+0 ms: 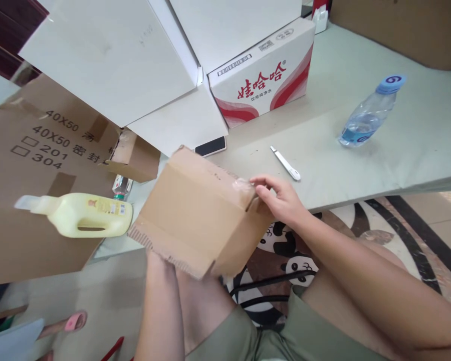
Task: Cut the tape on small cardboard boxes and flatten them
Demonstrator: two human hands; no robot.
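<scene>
A brown cardboard box (188, 205) is held tilted above my lap at the table's front edge. Along its lower left runs a rough, torn-looking edge. My right hand (280, 198) grips the upper right corner, thumb and fingers closed on the cardboard near some clear tape. From below, my left hand (158, 258) reaches up to the box's lower left side; its fingers are hidden behind the cardboard, which it holds. A white utility knife (285, 163) lies on the table beyond my right hand. Near the box's far corner is a dark-faced phone (210, 146).
A water bottle (372, 115) leans in view on the pale-covered table (409, 160). White boxes (108, 60) and a red-and-white carton (263, 80) stand behind. On the left are a yellow jug (93, 213), a small open carton (135, 155) and a large printed carton (30, 210).
</scene>
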